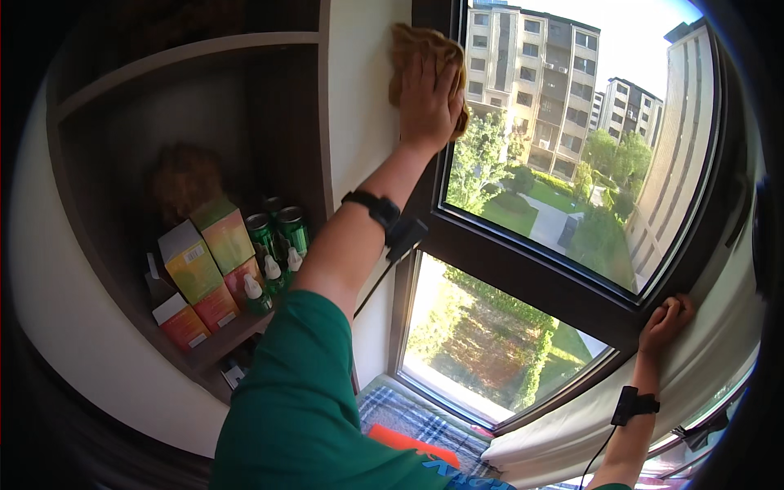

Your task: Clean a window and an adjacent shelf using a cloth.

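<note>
High up, my left hand [429, 110] presses a brown cloth [407, 46] where the cream wall [361, 92] meets the dark window frame [422, 184]. The fingers are spread over the cloth, and its folds bulge out on both sides. At the right, my right hand [666, 321] rests with curled fingers at the lower corner of the frame, next to a pale curtain [686, 367]. Its palm is hidden, so I cannot tell whether it grips anything. The upper window pane [551, 153] lies between my two hands.
To the left, a dark shelf unit [321, 122] holds several cartons [193, 263], green cans [292, 226] and small bottles [256, 294] with white tops. Below the lower pane [490, 331] lies a plaid blanket [392, 404] with an orange item [410, 442]. Cables hang from both wristbands.
</note>
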A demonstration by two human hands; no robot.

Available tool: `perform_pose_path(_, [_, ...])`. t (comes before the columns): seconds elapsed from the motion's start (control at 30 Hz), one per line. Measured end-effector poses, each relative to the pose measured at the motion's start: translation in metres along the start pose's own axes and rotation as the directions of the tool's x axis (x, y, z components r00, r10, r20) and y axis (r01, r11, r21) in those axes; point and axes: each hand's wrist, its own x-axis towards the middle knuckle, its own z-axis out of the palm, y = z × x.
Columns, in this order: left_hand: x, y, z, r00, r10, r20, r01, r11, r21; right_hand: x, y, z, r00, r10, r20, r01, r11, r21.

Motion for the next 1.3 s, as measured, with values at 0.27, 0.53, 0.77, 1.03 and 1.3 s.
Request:
perform_pose_path(0.27, [-0.132, 0.036, -0.035, 0.958, -0.047, 0.281, 0.06, 0.997, -0.04, -0.001, -0.003, -0.009, 0.997, 0.037, 0.073, -0.032, 0.997, -0.069])
perform_pose_path(0.53, [-0.097, 0.054, -0.02, 0.985, -0.144, 0.095, 0.138, 0.988, 0.074, 0.006, -0.008, -0.003, 0.998, 0.023, 0.053, -0.022, 0.999, -0.024])
perform_pose_path(0.77, [-0.177, 0.121, -0.048, 0.925, -0.314, 0.215, 0.321, 0.947, 0.003, 0.006, -0.012, -0.008, 0.996, 0.061, 0.061, -0.066, 0.993, 0.094])
perform_pose_path(1.03, [-0.184, 0.229, -0.044, 0.901, -0.416, 0.128, 0.412, 0.91, 0.057, 0.045, -0.091, -0.016, 0.934, -0.202, 0.293, 0.002, 0.826, 0.564])
perform_pose_path(1.3, [-0.159, 0.384, -0.042, 0.925, -0.241, 0.294, 0.293, 0.945, -0.147, 0.013, -0.074, 0.002, 0.942, -0.24, 0.234, 0.01, 0.718, 0.696])
